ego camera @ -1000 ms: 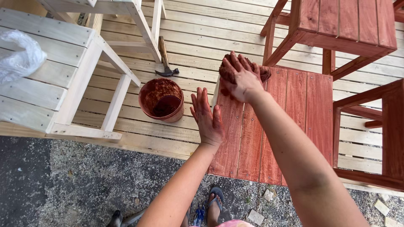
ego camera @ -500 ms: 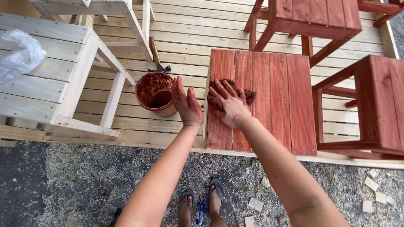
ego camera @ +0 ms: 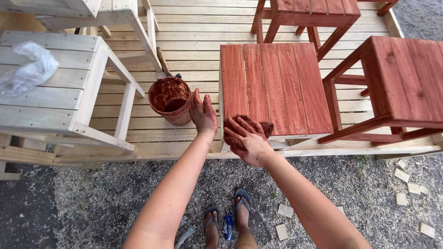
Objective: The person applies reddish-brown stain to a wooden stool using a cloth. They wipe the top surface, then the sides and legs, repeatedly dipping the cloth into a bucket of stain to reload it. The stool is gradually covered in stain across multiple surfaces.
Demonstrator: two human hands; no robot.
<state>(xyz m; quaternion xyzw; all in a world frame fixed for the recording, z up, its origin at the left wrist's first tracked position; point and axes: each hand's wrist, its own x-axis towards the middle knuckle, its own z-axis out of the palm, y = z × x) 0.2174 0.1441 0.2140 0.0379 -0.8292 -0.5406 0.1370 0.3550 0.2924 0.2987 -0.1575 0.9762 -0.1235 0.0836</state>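
At lower centre, the right hand (ego camera: 249, 140) presses a stained rag (ego camera: 258, 127) on the near edge of the red-stained stool (ego camera: 274, 85); its top looks fully coated. The left hand (ego camera: 203, 113), flat and holding nothing, rests beside the stain bucket (ego camera: 170, 99) (mid-frame); upper left, pale stools (ego camera: 55, 83) remain unstained on the plank deck (ego camera: 203, 27).

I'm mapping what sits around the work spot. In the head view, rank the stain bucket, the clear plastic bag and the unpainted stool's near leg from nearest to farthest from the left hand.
From the left hand:
1. Stain bucket, just to its left, about touching.
2. Unpainted stool's near leg, farther left past the bucket.
3. Clear plastic bag, far left on the stool's seat.
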